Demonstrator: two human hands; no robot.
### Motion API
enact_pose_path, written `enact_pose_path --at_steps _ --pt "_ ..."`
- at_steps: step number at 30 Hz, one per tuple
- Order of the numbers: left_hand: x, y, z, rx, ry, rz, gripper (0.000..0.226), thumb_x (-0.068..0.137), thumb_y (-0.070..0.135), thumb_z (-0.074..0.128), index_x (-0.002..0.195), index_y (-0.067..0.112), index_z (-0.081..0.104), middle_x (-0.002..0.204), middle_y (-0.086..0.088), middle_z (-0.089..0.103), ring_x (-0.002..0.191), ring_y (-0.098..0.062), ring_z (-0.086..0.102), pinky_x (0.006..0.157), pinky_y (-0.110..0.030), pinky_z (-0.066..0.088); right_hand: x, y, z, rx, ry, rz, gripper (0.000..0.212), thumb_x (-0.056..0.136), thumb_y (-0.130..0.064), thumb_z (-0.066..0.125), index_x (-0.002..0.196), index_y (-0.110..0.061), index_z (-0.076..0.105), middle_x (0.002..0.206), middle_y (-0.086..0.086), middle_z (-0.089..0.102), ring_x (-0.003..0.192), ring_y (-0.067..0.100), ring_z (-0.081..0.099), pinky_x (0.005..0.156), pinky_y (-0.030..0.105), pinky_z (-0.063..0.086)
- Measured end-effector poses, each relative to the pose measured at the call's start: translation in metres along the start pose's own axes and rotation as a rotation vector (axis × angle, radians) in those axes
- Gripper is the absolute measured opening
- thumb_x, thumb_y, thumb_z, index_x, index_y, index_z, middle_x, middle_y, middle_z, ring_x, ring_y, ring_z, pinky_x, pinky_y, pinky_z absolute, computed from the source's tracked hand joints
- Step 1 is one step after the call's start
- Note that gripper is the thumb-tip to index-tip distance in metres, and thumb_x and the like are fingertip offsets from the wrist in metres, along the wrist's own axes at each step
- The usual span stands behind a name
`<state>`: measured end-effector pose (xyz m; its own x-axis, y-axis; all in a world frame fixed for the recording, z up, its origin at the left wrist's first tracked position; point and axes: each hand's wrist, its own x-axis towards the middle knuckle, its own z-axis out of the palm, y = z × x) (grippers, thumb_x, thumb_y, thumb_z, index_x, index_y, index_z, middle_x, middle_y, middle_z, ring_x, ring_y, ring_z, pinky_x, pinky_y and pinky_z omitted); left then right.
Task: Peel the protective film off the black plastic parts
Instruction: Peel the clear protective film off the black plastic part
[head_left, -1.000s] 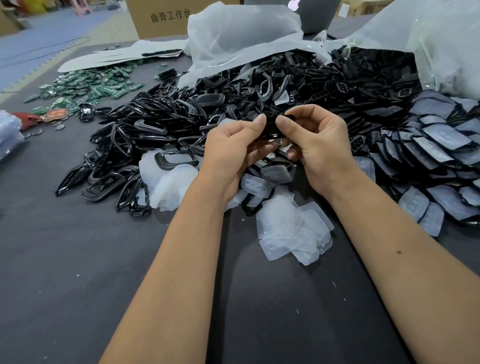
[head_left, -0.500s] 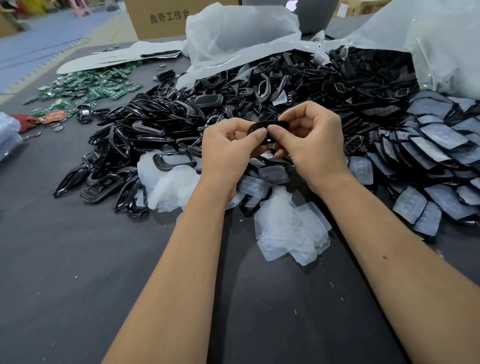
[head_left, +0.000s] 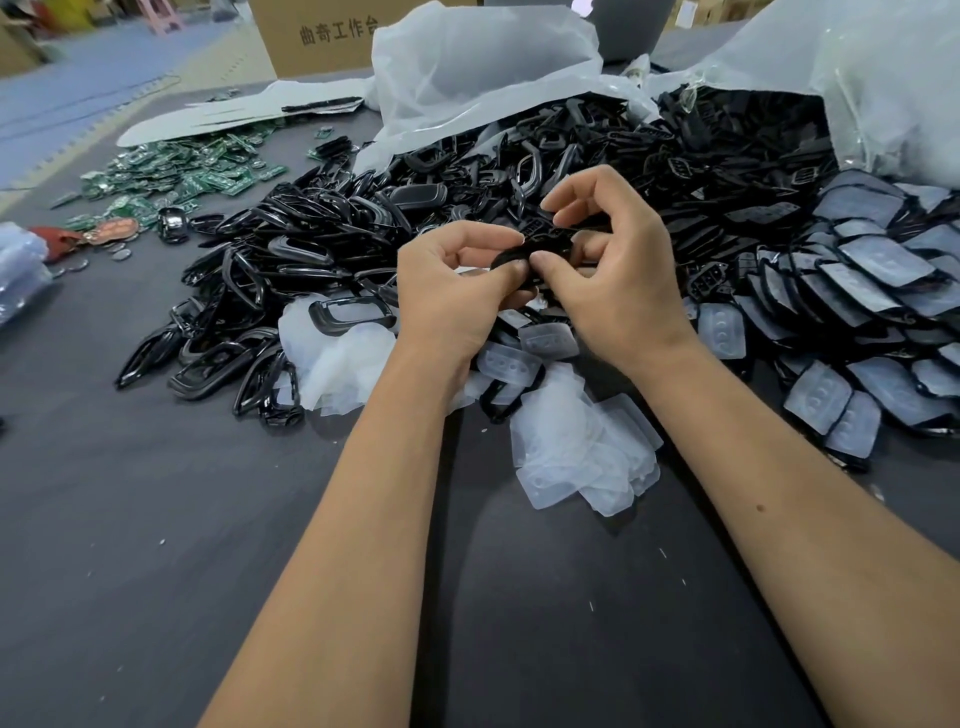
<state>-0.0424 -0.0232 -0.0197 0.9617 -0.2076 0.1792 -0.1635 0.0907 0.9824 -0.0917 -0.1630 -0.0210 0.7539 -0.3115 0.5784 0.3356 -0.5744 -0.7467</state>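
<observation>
My left hand (head_left: 447, 291) and my right hand (head_left: 618, 275) meet above the table's middle, both pinching one small black plastic part (head_left: 540, 241) between thumbs and fingertips. The part is tilted, and its holed face shows between my fingers. Whether film is still on it I cannot tell. Below my hands lies a heap of peeled clear film pieces (head_left: 576, 457). To the right, black parts with film on them (head_left: 872, 291) lie overlapped in rows. A big pile of black frames (head_left: 270, 270) spreads to the left.
Clear plastic bags (head_left: 483, 67) spill black parts at the back. Green circuit boards (head_left: 176, 171) lie far left, a cardboard box (head_left: 311, 36) stands behind them. Another lump of film (head_left: 337, 358) sits beside the frames. The dark table mat (head_left: 156, 545) stretches toward me.
Both hands have turned the black part between the fingertips. My right hand has lifted its fingers, and the part's holed face now shows.
</observation>
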Motion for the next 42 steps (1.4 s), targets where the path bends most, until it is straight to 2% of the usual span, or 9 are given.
enact_pose_path --at_steps 6,10,13,19,26,32,34,37,42 --pt "0.004 0.003 -0.008 0.051 0.103 0.08 0.023 0.081 -0.011 0.076 0.088 0.011 0.077 0.082 -0.01 0.072 0.062 -0.022 0.075 0.065 -0.031 0.062 -0.008 -0.009 0.002 -0.078 0.068 -0.018 0.041 0.083 -0.025 0.087 0.104 -0.005 0.058 0.092 0.006 0.064 0.067 0.017 0.061 0.061 0.028 0.054" --pt "0.011 0.003 -0.019 0.018 0.22 0.1 0.023 0.081 -0.012 0.074 0.093 0.008 0.077 0.089 -0.016 0.071 0.063 -0.019 0.074 0.068 -0.034 0.063 -0.011 -0.014 0.002 -0.288 -0.409 -0.095 0.041 0.071 -0.053 0.09 0.079 -0.017 0.07 0.078 -0.006 0.063 0.071 0.012 0.059 0.07 0.041 0.053" --pt "0.01 0.003 -0.024 -0.02 0.239 0.1 0.021 0.083 -0.011 0.073 0.093 0.007 0.076 0.078 -0.001 0.07 0.066 -0.019 0.075 0.07 -0.033 0.063 -0.012 -0.014 0.005 -0.334 -0.532 -0.004 0.037 0.063 -0.048 0.096 0.075 -0.024 0.071 0.087 -0.008 0.061 0.079 0.008 0.058 0.075 0.038 0.051" --pt "0.011 0.0 -0.022 0.034 0.281 0.116 0.02 0.081 -0.005 0.075 0.091 0.012 0.077 0.086 -0.006 0.065 0.074 -0.011 0.067 0.077 -0.038 0.064 -0.013 0.0 0.001 0.075 -0.268 0.143 0.02 0.08 -0.03 0.09 0.077 -0.015 0.076 0.07 -0.001 0.073 0.061 0.005 0.059 0.06 0.024 0.047" --pt "0.011 -0.001 -0.019 -0.009 0.278 0.129 0.024 0.081 -0.008 0.071 0.09 0.015 0.076 0.089 -0.012 0.068 0.066 -0.008 0.069 0.067 -0.028 0.06 -0.009 0.013 0.0 0.065 -0.01 0.244 0.026 0.085 -0.031 0.086 0.078 -0.02 0.063 0.066 0.001 0.07 0.053 0.006 0.059 0.057 0.026 0.049" --pt "0.01 -0.004 -0.015 0.017 0.388 0.133 0.023 0.079 -0.001 0.073 0.091 0.02 0.075 0.096 -0.016 0.069 0.084 -0.047 0.067 0.076 -0.046 0.064 -0.007 0.014 -0.002 0.041 0.103 0.292 0.038 0.091 -0.033 0.077 0.065 -0.017 0.056 0.058 -0.015 0.049 0.052 0.003 0.042 0.057 0.021 0.039" --pt "0.009 -0.003 -0.014 -0.012 0.352 0.135 0.024 0.08 -0.005 0.072 0.09 0.017 0.075 0.09 -0.01 0.069 0.075 -0.035 0.07 0.072 -0.038 0.064 -0.005 0.013 -0.003 0.229 0.156 0.362 0.033 0.092 -0.018 0.071 0.068 -0.002 0.056 0.055 -0.014 0.053 0.048 0.002 0.04 0.052 0.02 0.037" --pt "0.007 -0.004 -0.011 -0.011 0.24 0.126 0.025 0.08 -0.01 0.071 0.089 0.013 0.075 0.08 0.002 0.071 0.067 -0.016 0.074 0.072 -0.037 0.065 -0.005 0.007 -0.007 0.512 0.187 0.481 0.04 0.093 -0.006 0.063 0.057 -0.015 0.049 0.068 0.0 0.072 0.043 0.007 0.034 0.039 0.02 0.028" --pt "0.003 -0.005 -0.005 0.018 0.096 0.08 0.026 0.079 -0.01 0.072 0.087 0.015 0.077 0.087 -0.004 0.07 0.067 -0.018 0.076 0.075 -0.038 0.065 -0.003 0.004 -0.01 0.8 0.107 0.494 0.039 0.102 -0.033 0.063 0.069 -0.013 0.059 0.07 0.01 0.058 0.051 0.015 0.046 0.043 0.024 0.031"
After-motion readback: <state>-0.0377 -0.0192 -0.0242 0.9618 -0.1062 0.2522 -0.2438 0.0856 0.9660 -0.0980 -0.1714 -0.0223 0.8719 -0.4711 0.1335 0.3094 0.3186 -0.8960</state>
